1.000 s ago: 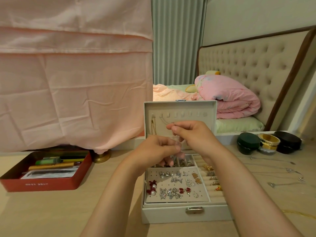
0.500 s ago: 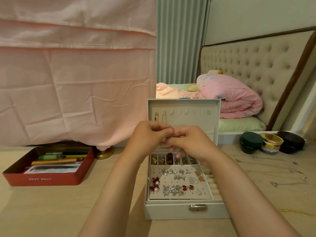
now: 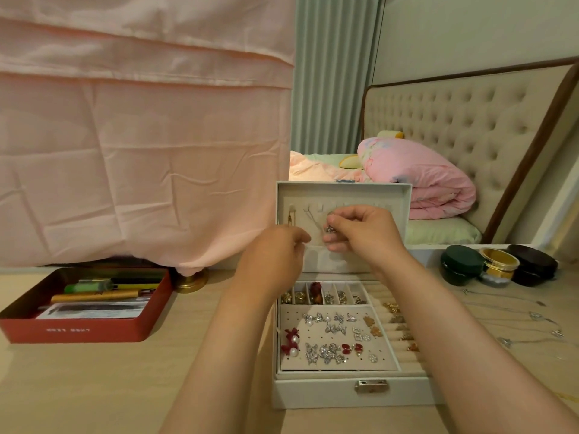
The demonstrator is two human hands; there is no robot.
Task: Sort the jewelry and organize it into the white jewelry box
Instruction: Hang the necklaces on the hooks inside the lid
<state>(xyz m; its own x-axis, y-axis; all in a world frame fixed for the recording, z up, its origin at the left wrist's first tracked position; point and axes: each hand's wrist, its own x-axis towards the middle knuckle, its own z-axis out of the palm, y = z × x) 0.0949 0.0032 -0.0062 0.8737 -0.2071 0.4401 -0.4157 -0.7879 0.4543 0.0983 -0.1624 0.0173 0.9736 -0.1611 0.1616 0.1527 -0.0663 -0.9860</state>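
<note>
Prob. hanging a necklace [image 3: 329, 228] on hooks [image 3: 319, 208] in the lid [image 3: 396, 195] of the white jewelry box [image 3: 329, 394], 6 o'clock on bench [image 3: 94, 386]. R hand [image 3: 366, 236] pinches it; L hand [image 3: 275, 255] curled beside, can't tell if holding chain. Next: fine aim at a free hook, 12 o'clock; lid walls close, bench open at 7.

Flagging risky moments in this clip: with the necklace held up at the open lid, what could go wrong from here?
1. The right hand pinches a silver necklace above the open compartments; if it slips, it may drop in among sorted pieces.
2. Its thin chain hangs near the gold chain on the lid hooks and could tangle.
3. The right forearm crosses above the ring rolls and might knock rings loose.
</note>
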